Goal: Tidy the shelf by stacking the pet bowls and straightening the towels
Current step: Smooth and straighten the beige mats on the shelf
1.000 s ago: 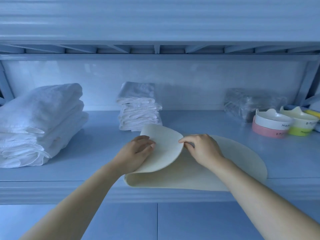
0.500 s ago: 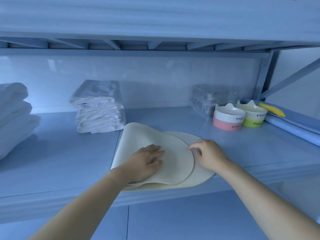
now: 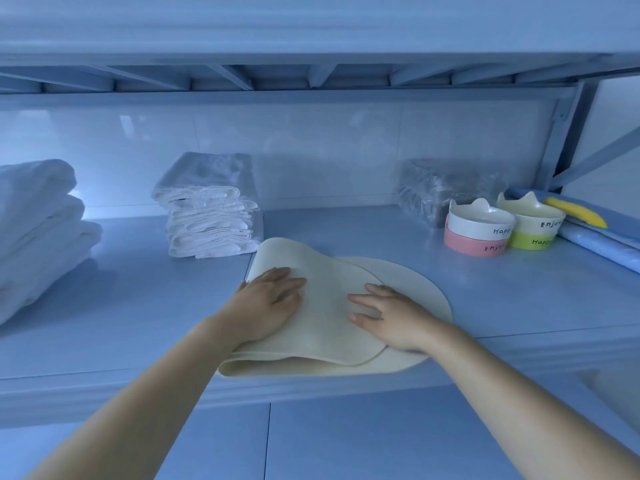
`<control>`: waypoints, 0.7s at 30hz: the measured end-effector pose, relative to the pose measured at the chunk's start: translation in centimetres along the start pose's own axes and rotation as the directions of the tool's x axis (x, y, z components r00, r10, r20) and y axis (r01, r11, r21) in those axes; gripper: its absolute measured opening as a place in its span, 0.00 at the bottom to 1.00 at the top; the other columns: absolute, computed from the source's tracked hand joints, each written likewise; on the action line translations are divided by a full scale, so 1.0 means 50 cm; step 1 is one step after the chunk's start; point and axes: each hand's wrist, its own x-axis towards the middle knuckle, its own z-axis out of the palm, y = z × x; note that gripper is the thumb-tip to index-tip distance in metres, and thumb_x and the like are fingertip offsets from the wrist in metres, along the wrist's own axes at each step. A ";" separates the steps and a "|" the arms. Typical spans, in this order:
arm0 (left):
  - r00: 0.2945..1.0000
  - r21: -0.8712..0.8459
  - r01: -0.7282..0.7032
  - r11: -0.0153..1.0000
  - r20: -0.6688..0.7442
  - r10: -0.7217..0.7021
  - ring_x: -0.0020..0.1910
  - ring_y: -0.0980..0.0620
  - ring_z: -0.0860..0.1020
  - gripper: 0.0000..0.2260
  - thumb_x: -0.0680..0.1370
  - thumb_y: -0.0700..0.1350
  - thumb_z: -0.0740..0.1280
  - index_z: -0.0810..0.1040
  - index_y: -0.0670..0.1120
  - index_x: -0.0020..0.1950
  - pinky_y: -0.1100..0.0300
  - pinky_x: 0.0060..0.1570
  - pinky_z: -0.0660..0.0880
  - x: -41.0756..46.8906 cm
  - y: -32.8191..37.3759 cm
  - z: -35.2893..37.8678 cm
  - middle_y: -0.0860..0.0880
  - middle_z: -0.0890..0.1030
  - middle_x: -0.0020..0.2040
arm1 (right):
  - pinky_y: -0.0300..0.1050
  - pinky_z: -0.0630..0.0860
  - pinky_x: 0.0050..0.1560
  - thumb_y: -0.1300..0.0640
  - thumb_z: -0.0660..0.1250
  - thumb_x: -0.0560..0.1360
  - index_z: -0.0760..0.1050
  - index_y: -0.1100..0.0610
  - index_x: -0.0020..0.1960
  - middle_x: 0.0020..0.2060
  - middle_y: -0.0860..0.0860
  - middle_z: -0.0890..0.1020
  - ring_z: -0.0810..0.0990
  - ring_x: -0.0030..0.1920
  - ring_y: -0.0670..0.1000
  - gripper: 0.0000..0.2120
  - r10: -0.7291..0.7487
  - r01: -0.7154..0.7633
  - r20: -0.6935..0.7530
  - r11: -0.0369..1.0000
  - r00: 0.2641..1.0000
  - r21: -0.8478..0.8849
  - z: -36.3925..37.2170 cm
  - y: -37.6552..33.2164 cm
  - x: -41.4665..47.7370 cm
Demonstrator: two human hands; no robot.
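1. Hands lie flat: left hand (image 3: pixel 268 299) and right hand (image 3: pixel 391 315), fingers spread, press down on a folded cream mat (image 3: pixel 329 306) at the shelf's (image 3: pixel 138 323) near edge.
2. White-on-pink bowl stack (image 3: pixel 478 230) stands far right, touching the cream-on-green bowl stack (image 3: pixel 530 226).
3. Folded towels (image 3: pixel 207 220) sit just beyond the mat's left corner; bulkier towels (image 3: pixel 38 230) lie at the left.

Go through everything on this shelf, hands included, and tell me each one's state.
cream mat: folded over itself, lying flat.
left hand: flat, pressing the top flap.
right hand: flat, pressing the mat.
pink bowl stack: white bowl upright on pink.
green bowl stack: cream bowl upright on green.
small towel pile: folded, edges uneven.
large towel pile: folded, slumping.
package: wrapped in clear plastic.
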 end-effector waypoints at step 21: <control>0.987 0.126 -0.054 0.991 0.159 0.033 0.76 0.55 0.48 0.22 0.81 0.56 0.46 0.49 0.59 0.75 0.49 0.72 0.44 0.039 0.038 0.061 0.53 0.49 0.77 | 0.34 0.63 0.65 0.32 0.68 0.63 0.76 0.43 0.59 0.64 0.37 0.72 0.67 0.64 0.34 0.28 -0.269 0.290 -0.147 0.946 0.952 0.147 -0.004 -0.043 -0.086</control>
